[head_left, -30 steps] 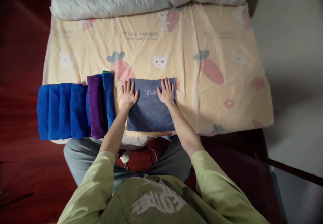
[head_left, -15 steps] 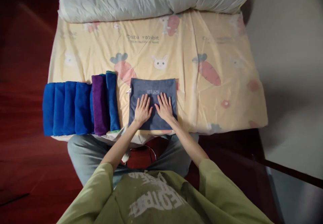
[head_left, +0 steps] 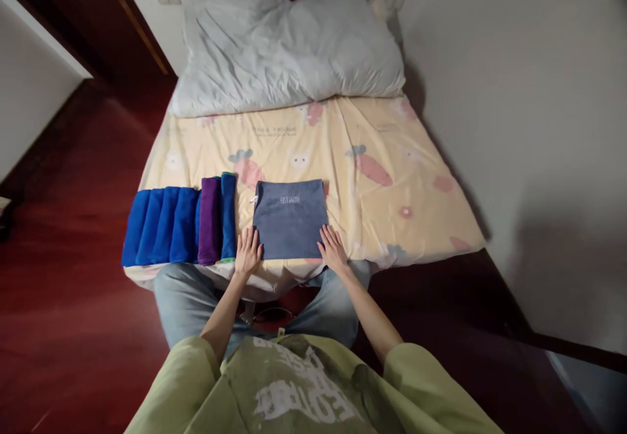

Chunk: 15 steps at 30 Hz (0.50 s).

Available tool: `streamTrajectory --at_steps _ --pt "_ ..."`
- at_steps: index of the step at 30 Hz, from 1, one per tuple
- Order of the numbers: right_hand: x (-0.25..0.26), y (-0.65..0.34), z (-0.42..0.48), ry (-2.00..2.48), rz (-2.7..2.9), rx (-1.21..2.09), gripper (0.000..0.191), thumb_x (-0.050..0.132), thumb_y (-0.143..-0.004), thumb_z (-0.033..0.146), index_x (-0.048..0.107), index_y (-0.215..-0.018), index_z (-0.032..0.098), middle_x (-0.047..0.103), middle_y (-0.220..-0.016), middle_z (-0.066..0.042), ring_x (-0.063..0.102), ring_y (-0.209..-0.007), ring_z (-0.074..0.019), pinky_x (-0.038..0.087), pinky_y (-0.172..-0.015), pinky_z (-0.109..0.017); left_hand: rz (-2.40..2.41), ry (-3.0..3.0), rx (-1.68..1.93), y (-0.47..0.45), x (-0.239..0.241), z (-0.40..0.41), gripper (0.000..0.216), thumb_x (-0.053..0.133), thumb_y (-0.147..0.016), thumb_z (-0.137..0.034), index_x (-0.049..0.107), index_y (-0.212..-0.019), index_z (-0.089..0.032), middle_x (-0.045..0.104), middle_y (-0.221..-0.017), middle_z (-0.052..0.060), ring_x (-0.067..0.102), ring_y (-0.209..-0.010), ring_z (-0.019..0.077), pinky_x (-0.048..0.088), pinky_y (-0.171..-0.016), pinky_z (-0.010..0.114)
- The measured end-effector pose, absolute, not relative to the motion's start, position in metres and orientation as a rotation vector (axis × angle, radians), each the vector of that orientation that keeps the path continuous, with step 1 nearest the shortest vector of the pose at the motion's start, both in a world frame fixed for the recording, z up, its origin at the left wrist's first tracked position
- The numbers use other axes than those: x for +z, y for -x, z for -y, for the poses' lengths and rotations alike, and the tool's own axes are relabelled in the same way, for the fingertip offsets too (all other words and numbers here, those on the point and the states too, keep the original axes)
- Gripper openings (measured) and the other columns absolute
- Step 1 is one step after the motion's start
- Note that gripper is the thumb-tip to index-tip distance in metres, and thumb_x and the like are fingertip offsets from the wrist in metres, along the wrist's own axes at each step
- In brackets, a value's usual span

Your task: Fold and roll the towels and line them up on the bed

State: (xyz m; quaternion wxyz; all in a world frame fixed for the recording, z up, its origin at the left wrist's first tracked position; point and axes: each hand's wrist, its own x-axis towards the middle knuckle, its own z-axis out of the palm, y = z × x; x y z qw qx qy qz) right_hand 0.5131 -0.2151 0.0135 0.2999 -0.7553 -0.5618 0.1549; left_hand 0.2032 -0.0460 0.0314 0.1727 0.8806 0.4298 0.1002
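A grey-blue cloth (head_left: pixel 290 228) with small white lettering near its far edge lies flat on the bed, a white tag at its left side. My left hand (head_left: pixel 249 251) rests at the cloth's near left corner, fingers stretched out. At the near right corner lies my right hand (head_left: pixel 333 248), its fingers also extended over the edge. Neither hand grips anything. To the left of my left hand stand several rolled or folded blue towels (head_left: pixel 161 226) in a row, then a purple towel (head_left: pixel 209 222) and a darker blue towel with green edging (head_left: pixel 228 217).
The yellow bedsheet (head_left: pixel 421 215) with carrot and rabbit prints covers the bed. A bunched pale grey quilt (head_left: pixel 294 49) lies at the far end. A white wall (head_left: pixel 514 127) runs along the right, and dark red floor (head_left: pixel 83 225) lies at the left.
Both hands have slid from the middle of the cloth outward and toward me to its near corners. The head view has tilted up, showing more of the quilt and room.
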Motion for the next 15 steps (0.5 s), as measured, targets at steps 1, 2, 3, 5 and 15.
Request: streamTrajectory --at_steps 1,2,3,5,15 --pt "0.013 -0.511 0.225 1.962 1.517 0.411 0.052 0.046 -0.105 0.033 0.055 -0.155 0.023 0.042 -0.166 -0.008 0.034 -0.159 -0.0278 0.019 -0.136 -0.057 -1.138 -2.527 0.25 -0.196 0.031 0.052 0.063 0.043 -0.098 -0.023 0.045 -0.161 -0.015 0.032 -0.17 0.016 0.018 -0.162 0.0314 0.017 -0.133 0.058" --pt "0.012 -0.51 0.234 1.917 1.555 0.413 0.05 0.045 -0.105 0.03 0.059 -0.152 0.025 0.046 -0.163 -0.007 0.038 -0.157 -0.0267 0.021 -0.135 -0.056 -1.022 -2.553 0.198 -0.19 0.031 0.057 0.062 0.043 -0.097 -0.019 0.049 -0.159 -0.018 0.037 -0.168 0.014 0.022 -0.161 0.0291 0.019 -0.133 0.055" --pt "0.011 -0.508 0.242 1.873 1.599 0.42 0.048 0.045 -0.104 0.027 0.063 -0.148 0.025 0.051 -0.16 -0.007 0.042 -0.155 -0.0258 0.024 -0.135 -0.056 -0.897 -2.57 0.14 -0.184 0.03 0.061 0.062 0.042 -0.096 -0.017 0.053 -0.156 -0.022 0.041 -0.167 0.011 0.027 -0.16 0.0263 0.022 -0.133 0.052" --pt "0.01 -0.507 0.253 1.806 1.679 0.446 0.045 0.048 -0.101 0.024 0.068 -0.142 0.025 0.058 -0.154 -0.007 0.049 -0.15 -0.0253 0.032 -0.132 -0.056 -0.739 -2.573 0.08 -0.175 0.029 0.066 0.059 0.04 -0.097 -0.017 0.058 -0.152 -0.026 0.047 -0.163 0.007 0.037 -0.156 0.0221 0.028 -0.131 0.048" --pt "0.009 -0.511 0.261 1.739 1.463 0.558 0.043 0.055 -0.09 0.013 0.077 -0.127 0.019 0.069 -0.14 -0.012 0.059 -0.142 -0.0244 0.044 -0.125 -0.051 -0.929 -2.367 0.298 -0.168 0.029 0.064 0.059 0.049 -0.082 -0.011 0.066 -0.139 -0.015 0.059 -0.153 0.012 0.05 -0.149 0.0237 0.039 -0.127 0.047"
